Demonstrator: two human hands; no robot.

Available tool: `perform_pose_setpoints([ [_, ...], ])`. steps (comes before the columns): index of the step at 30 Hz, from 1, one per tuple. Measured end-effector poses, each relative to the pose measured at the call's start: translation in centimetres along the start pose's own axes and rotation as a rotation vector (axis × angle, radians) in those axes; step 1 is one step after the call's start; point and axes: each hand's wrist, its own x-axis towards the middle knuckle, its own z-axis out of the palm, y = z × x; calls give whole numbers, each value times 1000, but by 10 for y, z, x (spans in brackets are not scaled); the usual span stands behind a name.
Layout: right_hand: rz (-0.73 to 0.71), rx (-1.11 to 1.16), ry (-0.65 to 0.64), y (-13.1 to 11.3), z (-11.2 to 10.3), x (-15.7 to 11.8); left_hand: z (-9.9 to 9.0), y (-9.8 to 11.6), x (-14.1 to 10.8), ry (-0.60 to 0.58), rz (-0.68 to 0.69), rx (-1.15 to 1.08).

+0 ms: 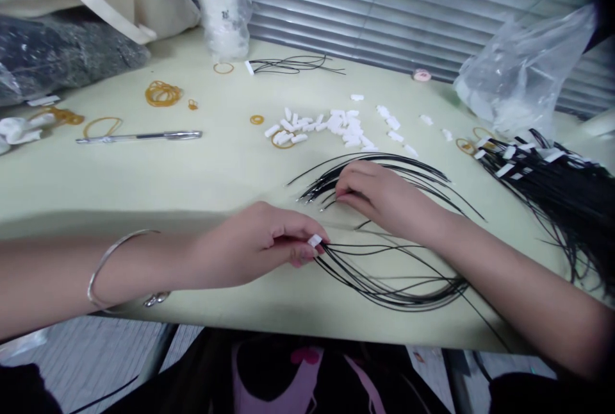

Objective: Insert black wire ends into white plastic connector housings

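Between thumb and fingers, my left hand (269,241) pinches a small white connector (314,241). Several thin black wires (384,295) run from that connector to the right, curving along the table's front and under my right forearm. Farther back, my right hand (377,193) is closed at a loose bundle of black wires (331,177), its thumb and fingertips pressed together at the wires' left ends; a wire end shows beside the fingertips. Behind this bundle lies a scattered pile of white connectors (339,124).
At the right lies a big heap of black wires with white connectors (562,177), below a clear plastic bag (523,74). A pen (139,137), rubber bands (163,93), a wrapped cup (223,23) and a wired connector (249,68) are on the table (192,177). Bags fill the back left.
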Motion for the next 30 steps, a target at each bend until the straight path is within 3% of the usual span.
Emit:
perform_pose_setpoints([
  [4,-31,-110,40,-7,-1,-1,1,0,1,-23,-103,-258],
  [11,67,-20,225,-25,-16,-13,-2,0,8,10,-220,-612],
  [19,-15,59,261,-57,-19,-18,-2,1,8,43,-220,-659],
  [26,152,-38,328,-65,-16,-18,-1,2,11,129,-214,-683],
  [30,159,-103,368,-74,-18,-20,0,2,13,146,-209,-731],
])
